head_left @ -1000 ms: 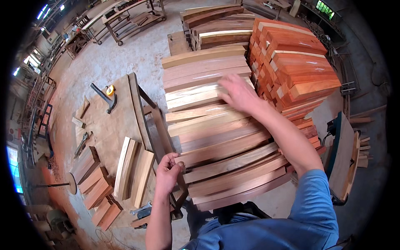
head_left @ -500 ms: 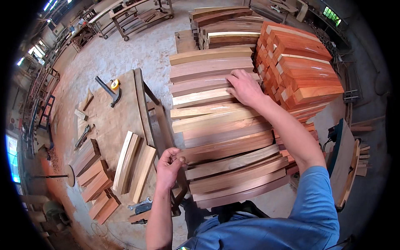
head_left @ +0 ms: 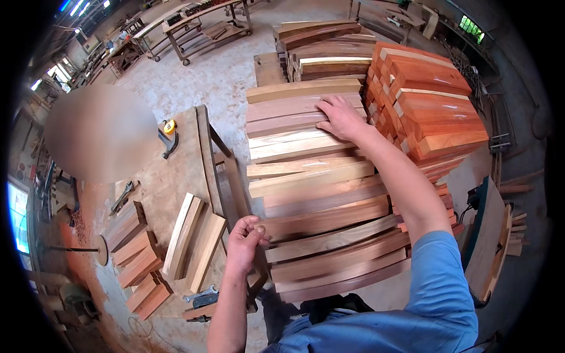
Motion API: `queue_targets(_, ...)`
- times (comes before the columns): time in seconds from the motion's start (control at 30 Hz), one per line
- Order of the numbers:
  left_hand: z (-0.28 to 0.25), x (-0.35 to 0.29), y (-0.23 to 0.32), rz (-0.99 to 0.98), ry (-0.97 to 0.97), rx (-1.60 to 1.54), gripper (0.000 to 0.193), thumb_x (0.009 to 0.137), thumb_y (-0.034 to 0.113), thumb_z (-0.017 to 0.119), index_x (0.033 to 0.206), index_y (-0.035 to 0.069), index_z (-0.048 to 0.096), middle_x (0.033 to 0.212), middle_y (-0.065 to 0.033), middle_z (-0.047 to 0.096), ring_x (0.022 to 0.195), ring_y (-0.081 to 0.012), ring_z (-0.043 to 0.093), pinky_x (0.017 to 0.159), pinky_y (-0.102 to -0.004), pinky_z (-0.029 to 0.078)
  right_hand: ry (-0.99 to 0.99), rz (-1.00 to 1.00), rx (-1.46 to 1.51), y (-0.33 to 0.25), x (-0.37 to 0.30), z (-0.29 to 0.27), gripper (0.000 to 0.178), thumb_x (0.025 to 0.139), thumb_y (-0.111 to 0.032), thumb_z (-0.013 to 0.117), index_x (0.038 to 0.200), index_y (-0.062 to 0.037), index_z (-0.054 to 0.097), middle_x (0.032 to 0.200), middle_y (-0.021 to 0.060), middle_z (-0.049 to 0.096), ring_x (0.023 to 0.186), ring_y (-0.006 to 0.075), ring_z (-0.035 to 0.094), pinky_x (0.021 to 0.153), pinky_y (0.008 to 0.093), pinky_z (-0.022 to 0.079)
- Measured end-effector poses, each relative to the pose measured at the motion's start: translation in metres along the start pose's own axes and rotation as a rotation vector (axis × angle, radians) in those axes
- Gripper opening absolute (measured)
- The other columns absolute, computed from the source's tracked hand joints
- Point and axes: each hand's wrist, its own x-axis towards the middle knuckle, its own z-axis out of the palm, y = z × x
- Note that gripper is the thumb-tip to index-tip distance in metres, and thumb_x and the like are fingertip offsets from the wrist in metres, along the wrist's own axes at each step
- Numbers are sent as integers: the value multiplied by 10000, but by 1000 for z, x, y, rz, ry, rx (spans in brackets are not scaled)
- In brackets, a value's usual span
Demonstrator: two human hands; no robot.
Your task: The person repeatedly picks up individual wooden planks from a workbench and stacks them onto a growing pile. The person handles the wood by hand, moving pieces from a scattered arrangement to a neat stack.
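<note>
A row of slightly curved wooden slats in pale, tan and pinkish brown lies side by side in front of me. My right hand rests on the far part of the row, its fingers stretched over the pinkish slats. Just nearer than these lie pale cream slats. My left hand is at the left end of a brown slat, with fingers curled and thumb pressed in. What it pinches, if anything, is too small to tell.
To the left, a worktable bears a hammer, a yellow tape measure, wrenches and short wood blocks. A tall stack of reddish timber stands at right, with a brown stack behind. A blurred oval hides the upper left.
The slats under my right hand now lie closer together, and the dark gap among them has narrowed. My left hand stays by the slat's end. The view has shifted slightly.
</note>
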Motion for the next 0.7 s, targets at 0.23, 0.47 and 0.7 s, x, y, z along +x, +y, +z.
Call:
queue_targets(0.23, 0, 2, -4, -20, 54, 31, 186, 983, 101, 623, 1154, 45, 574, 852, -61, 656, 678, -125, 617, 604, -260, 510, -103, 470, -192, -15, -8, -11, 982, 746, -617, 767, 1484, -80, 404, 1566, 254, 289, 1404, 457, 343, 1159, 539, 324)
queue_targets(0.47, 10, 7, 0, -42, 57, 110, 251, 989, 126, 617, 1206, 8, 571, 801, -6, 608, 675, -96, 574, 619, -249, 467, -83, 491, -75, -2, -18, -19, 898, 749, -589, 767, 1403, -41, 490, 1434, 265, 423, 1276, 440, 464, 1083, 535, 406)
queue_targets(0.7, 1, 5, -4, 12, 67, 193, 304, 1003, 165, 607, 1264, 13, 568, 950, -29, 654, 742, -92, 600, 634, -242, 480, -116, 182, -241, -18, -17, -31, 736, 803, -552, 725, 1301, -32, 573, 1362, 238, 500, 1254, 417, 486, 1086, 493, 389)
